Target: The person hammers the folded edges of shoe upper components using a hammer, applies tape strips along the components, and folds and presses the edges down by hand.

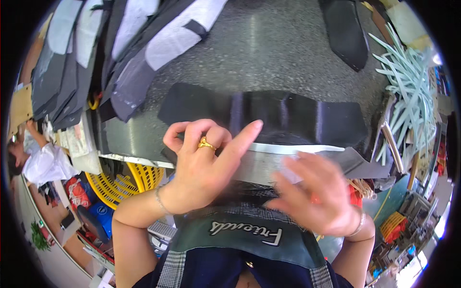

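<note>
A long black panel (269,113) with creased, shiny bands lies across the dark speckled worktop in front of me. Along its near edge runs a narrow pale strip (293,149) with a pointed right end. My left hand (204,161) is over the panel's near left part, index finger stretched out and the other fingers curled in. A speck of teal shows among those curled fingers; what they hold is hidden. My right hand (319,194), smeared by motion, hovers at the table's near edge below the strip, fingers apart, with nothing visible in it.
Black and white panels (175,36) lie piled at the far left. Another black piece (345,33) is at the far right, beside a heap of pale blue strips (408,81). A yellow basket (113,185) stands below the table's left side. A co-worker (43,156) is at far left.
</note>
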{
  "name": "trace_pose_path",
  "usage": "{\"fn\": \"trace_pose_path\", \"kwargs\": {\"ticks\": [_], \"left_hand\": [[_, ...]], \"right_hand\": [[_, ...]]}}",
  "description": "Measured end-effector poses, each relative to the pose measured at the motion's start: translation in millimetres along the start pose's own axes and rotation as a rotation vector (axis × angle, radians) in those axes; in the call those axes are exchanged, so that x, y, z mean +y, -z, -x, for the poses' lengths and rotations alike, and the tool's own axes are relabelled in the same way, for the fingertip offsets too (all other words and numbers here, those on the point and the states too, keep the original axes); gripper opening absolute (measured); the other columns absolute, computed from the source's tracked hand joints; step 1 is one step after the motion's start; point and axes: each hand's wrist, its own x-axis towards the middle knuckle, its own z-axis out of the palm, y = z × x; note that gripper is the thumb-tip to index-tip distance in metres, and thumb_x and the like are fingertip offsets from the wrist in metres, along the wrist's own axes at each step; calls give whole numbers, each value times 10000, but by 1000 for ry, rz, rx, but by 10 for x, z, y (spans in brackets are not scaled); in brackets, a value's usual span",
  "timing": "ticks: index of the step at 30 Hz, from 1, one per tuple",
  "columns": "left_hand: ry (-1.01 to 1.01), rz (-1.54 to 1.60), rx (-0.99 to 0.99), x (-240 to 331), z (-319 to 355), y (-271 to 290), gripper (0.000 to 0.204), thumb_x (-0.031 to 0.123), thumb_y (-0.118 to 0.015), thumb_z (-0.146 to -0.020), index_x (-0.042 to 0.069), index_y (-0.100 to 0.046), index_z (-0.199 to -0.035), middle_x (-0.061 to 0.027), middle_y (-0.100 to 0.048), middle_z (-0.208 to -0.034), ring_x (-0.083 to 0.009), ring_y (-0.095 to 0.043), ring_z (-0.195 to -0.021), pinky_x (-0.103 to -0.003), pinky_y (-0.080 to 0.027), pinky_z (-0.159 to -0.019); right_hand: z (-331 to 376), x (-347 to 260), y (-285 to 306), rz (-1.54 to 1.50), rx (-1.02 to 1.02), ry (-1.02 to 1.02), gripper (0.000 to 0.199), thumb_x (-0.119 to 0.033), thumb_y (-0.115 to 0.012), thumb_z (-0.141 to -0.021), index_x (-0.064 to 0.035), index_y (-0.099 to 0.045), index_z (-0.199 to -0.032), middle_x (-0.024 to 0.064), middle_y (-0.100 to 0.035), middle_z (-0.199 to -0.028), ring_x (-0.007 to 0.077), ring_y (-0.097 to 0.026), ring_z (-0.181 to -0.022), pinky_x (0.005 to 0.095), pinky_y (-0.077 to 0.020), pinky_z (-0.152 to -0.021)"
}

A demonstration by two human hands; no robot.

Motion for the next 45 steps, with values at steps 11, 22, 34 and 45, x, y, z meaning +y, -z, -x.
{"fn": "trace_pose_path", "kwargs": {"ticks": [11,22,34,45], "left_hand": [[379,186,123,-291,132,59,207,168,-864,-649,210,-773,-831,43,-528,-792,-191,-472,-949,-359,-306,-871],[264,412,21,-175,-331,180,664,190,-869,-646,132,-612,-1256,-69,-561,-1046,-271,-462,-1105,-424,-306,-1030],[-187,299,77,-174,-133,-48,404,219,-673,-580,158,-751,-971,79,-447,-708,-148,-482,-768,-391,-240,-742],[-215,-54,-38,69,107,78,482,230,-606,-648,155,-743,-1104,45,-543,-943,-170,-453,-998,-442,-282,-803]], "right_hand": [[-79,-169,-380,184,-184,-95,563,-329,-739,-738,-8,-654,-1193,106,-618,-1210,264,-569,-1137,368,-485,-928],[-464,388,156,140,-154,-353,721,-53,-819,-593,-1,-538,-1255,169,-620,-1019,362,-557,-1006,423,-387,-969],[-231,377,44,-82,-154,19,339,43,-655,-605,38,-677,-943,117,-590,-829,281,-608,-729,385,-495,-609],[87,58,-43,262,-250,58,366,-85,-656,-713,100,-690,-1026,227,-680,-1077,320,-673,-1007,402,-585,-870]]}}
